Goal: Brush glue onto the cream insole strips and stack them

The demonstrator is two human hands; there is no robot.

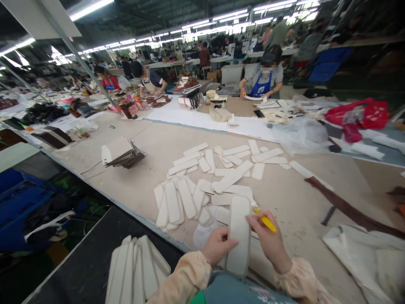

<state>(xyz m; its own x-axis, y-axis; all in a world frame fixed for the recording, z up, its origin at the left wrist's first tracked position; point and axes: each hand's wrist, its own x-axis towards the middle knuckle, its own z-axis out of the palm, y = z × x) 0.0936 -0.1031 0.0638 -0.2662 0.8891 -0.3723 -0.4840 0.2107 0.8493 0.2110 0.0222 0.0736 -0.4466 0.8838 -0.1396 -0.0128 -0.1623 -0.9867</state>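
Note:
My left hand (218, 245) grips the left edge of an off-white, rounded-end panel (239, 232), thumb on its face. The panel stands tilted up before me. At its right edge, the fingertips of my right hand (268, 238) touch or nearly touch it. A small yellow-handled tool (267, 222) sits in that hand; its pale tip points at the panel's upper right edge, and its kind is unclear. Just beyond lie many loose panels of the same sort (186, 198), spread and overlapping on the paper-covered table (152, 147).
A stack of panels (134, 266) rests on a black surface at lower left. Farther left stands a pile of thin dark-edged pieces (126, 154). A brown strip (344, 204) and pale cloth (360, 249) lie right. A co-worker in a blue apron (262, 84) sits opposite.

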